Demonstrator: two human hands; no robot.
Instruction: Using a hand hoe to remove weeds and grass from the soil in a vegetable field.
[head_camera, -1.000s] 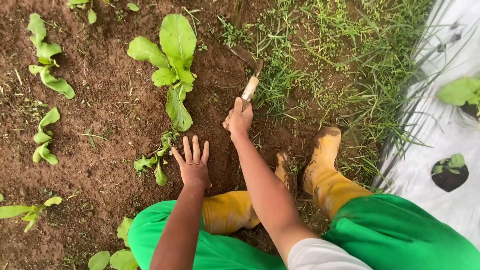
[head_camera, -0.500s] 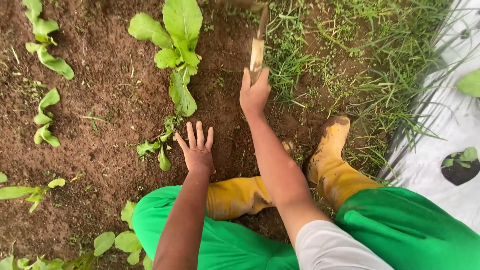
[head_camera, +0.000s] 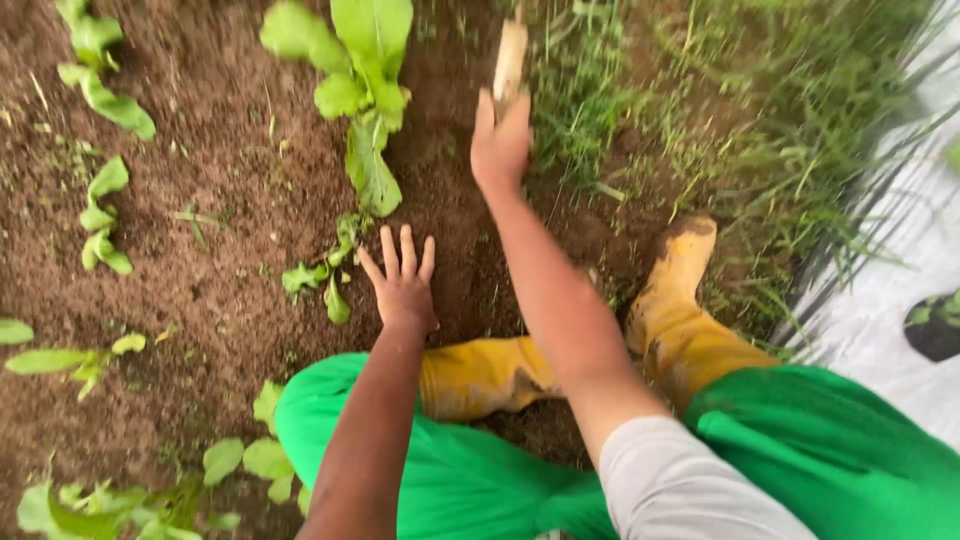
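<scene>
The right hand (head_camera: 500, 145) is clenching the pale wooden handle (head_camera: 510, 55) of a digging tool, thumb and fingers wrapping its lower end; the handle is running up out of the top of the view, so its working end is hidden. The left hand (head_camera: 402, 285) is lying released and flat on the brown soil (head_camera: 220, 260), fingers spreading, just beside a small wilting seedling (head_camera: 325, 275) and below a large leafy plant (head_camera: 365, 80).

The likely trouble is the tool striking too near the large leafy plant, since the handle is standing just beside its leaves; a stray stroke could be cutting leaf or root. The left hand is also resting near the tool's line, so a slip on loose soil could be catching the fingers.

The handle is looking light, smooth and slightly soiled, tilting a little; yellow boots (head_camera: 690, 330) are planting beside the grass (head_camera: 720, 120).
</scene>
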